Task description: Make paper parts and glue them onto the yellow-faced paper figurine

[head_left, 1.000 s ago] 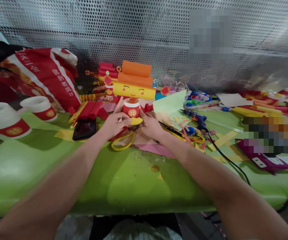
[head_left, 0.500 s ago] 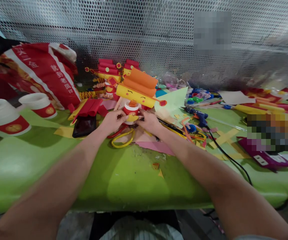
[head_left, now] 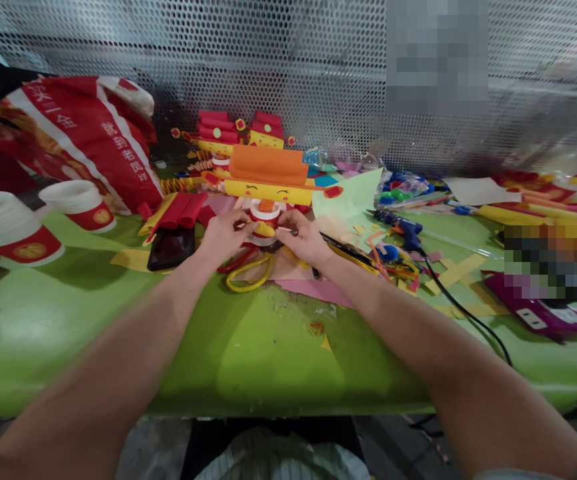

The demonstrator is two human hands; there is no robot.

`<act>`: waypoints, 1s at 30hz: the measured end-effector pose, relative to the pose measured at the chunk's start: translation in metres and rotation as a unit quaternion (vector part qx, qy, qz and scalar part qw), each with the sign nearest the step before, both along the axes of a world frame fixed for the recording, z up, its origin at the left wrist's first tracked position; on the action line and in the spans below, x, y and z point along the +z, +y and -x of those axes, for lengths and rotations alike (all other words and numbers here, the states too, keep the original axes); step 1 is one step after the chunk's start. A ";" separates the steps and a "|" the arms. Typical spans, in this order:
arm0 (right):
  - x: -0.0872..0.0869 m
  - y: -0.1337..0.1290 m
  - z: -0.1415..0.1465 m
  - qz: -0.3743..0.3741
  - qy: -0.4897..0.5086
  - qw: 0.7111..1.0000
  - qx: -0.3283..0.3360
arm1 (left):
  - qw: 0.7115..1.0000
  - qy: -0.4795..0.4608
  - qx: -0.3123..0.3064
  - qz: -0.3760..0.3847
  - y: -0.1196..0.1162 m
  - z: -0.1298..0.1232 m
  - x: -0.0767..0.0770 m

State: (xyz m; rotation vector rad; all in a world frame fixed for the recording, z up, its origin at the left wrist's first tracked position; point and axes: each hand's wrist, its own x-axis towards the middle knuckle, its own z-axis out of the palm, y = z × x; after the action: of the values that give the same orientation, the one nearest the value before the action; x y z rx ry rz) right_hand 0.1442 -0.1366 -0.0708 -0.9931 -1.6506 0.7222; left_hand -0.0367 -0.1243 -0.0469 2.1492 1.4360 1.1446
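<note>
Cup [head_left: 265, 211]: between left hand [head_left: 225, 239] and right hand [head_left: 307, 239], under smiling paper head [head_left: 268, 192].
Grip: both hands pinch yellow paper [head_left: 265, 229] by its front.
Mess: scissors [head_left: 248, 289] in front, phone [head_left: 171, 249] left, glue gun [head_left: 404, 231] right.

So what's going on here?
A person has both hands at a small red-and-white cup topped by a yellow smiling face and orange paper roll. The left hand pinches a yellow piece in front of the cup; the right hand's fingers are at its other end. Whether the piece touches the cup is unclear. A blue glue gun lies to the right.
</note>
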 end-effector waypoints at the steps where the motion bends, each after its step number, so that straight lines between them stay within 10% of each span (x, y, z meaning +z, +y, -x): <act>1: 0.001 -0.001 0.000 -0.006 -0.006 1.000 0.000 | 1.000 0.005 0.004 0.003 -0.001 -0.001 0.001; 30: 0.000 0.014 0.001 0.050 -0.018 0.997 -0.064 | 0.992 -0.102 -0.011 0.071 0.008 -0.003 -0.009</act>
State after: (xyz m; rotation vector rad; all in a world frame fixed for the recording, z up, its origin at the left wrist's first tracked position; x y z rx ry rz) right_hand 0.1429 -0.1229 -0.0705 -1.1775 -1.5776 0.7089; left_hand -0.0333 -0.1161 -0.0559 1.8891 1.3561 1.1789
